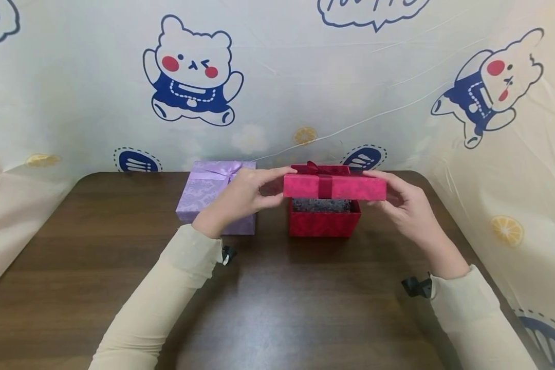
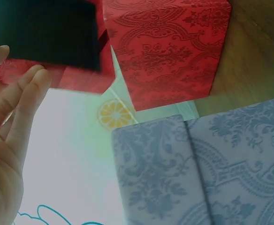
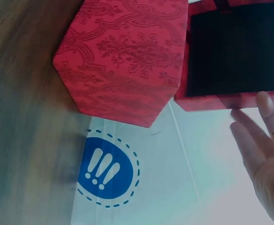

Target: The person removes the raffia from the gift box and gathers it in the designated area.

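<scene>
Both hands hold a red gift box lid [image 1: 356, 187] with a dark red ribbon, level above the red box base [image 1: 324, 225]. My left hand [image 1: 247, 192] pinches the lid's left end between thumb and fingers. At the opposite end, my right hand [image 1: 409, 208] grips it the same way. Dark speckled material [image 1: 321, 205] shows inside the base. Both wrist views show the black underside of the lid [image 2: 48, 35] [image 3: 238, 51], apart from the base's patterned wall [image 2: 170, 51] [image 3: 127, 56].
A closed lilac gift box [image 1: 201, 190] with a ribbon bow stands left of the red base, partly behind the left hand. The brown wooden table [image 1: 277, 308] extends toward the front. A printed curtain [image 1: 282, 77] hangs behind the table and along its sides.
</scene>
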Demonstrator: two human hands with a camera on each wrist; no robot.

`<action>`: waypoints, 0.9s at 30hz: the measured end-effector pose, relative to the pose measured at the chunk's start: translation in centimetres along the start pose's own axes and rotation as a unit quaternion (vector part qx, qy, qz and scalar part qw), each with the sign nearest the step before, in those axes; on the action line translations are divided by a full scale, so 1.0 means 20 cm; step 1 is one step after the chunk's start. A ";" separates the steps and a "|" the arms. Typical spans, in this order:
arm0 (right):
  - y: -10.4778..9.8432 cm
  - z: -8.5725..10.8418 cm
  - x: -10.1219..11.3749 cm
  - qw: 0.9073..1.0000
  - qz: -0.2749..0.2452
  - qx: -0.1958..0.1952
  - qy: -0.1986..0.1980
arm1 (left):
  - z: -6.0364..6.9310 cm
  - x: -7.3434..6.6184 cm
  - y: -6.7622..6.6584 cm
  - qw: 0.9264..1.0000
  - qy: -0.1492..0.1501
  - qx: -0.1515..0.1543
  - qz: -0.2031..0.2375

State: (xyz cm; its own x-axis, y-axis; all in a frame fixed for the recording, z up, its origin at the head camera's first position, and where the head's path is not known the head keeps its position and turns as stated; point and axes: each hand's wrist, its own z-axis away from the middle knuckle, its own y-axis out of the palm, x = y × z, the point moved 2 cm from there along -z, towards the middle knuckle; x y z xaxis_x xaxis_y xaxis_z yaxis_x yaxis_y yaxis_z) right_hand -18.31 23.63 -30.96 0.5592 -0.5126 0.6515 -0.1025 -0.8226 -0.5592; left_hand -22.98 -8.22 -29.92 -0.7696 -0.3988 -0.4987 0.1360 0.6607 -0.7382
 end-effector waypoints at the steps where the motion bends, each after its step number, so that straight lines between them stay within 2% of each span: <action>1: 0.00 0.00 0.01 1.000 0.001 -0.003 -0.003 | 0.00 0.00 0.00 1.000 0.003 -0.001 -0.001; 6: -0.03 0.00 0.06 0.999 0.006 -0.032 -0.034 | -0.01 -0.03 -0.02 0.998 0.045 -0.021 -0.024; 10: -0.06 0.00 0.11 0.997 -0.002 -0.045 -0.056 | 0.00 -0.08 -0.05 0.997 0.065 -0.033 -0.039; 16: -0.07 0.02 0.15 0.996 0.009 -0.037 -0.075 | 0.04 -0.13 -0.07 0.996 0.069 -0.020 -0.047; 22: -0.07 0.05 0.14 0.998 0.016 0.001 -0.064 | 0.10 -0.17 -0.06 0.997 0.062 -0.001 -0.045; 27: -0.07 0.08 0.14 0.999 0.001 0.023 -0.046 | 0.14 -0.19 -0.05 0.998 0.054 0.001 -0.032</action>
State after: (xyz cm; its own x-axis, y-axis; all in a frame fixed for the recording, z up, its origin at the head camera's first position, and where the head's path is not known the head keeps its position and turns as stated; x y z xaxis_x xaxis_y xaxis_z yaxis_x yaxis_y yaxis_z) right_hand -15.26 23.79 -29.26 0.6328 -0.4872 0.6018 -0.0660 -0.8084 -0.5849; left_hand -18.45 -9.05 -28.53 -0.8390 -0.3700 -0.3989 0.0851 0.6349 -0.7679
